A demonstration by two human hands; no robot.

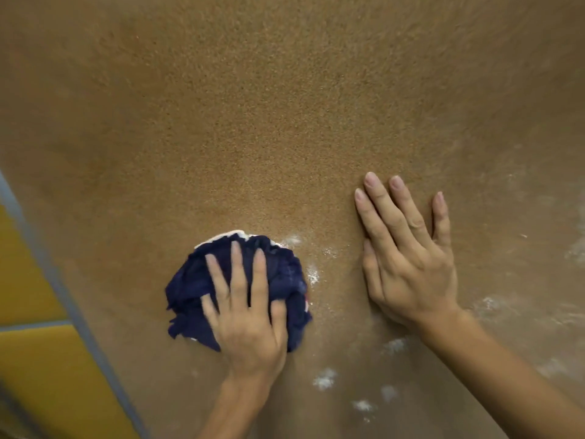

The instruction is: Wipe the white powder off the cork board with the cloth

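Cork board (253,106): brown, fine-grained, fills nearly the whole view; its upper part shows bare cork
Cloth (190,289): dark navy, bunched into a rounded wad, lying on the lower middle of the board under the left hand
Left hand (250,324): laid on top of the cloth, fingers spread and nearly straight, pressing it flat to the board – not wrapped round it
Right hand (408,267): to the right of the cloth and apart from it, palm down on bare cork, fingers straight and close together, holding nothing
White powder (324,380): small clumps below and between the two forearms, specks just beside the cloth's right edge, thin smears along the board's right side
Pale rim (221,237): white line along the cloth's top edge – powder or fabric, cannot tell
Yellow surface (41,359): lower left, beyond the board's edge, crossed by grey strips (47,270)
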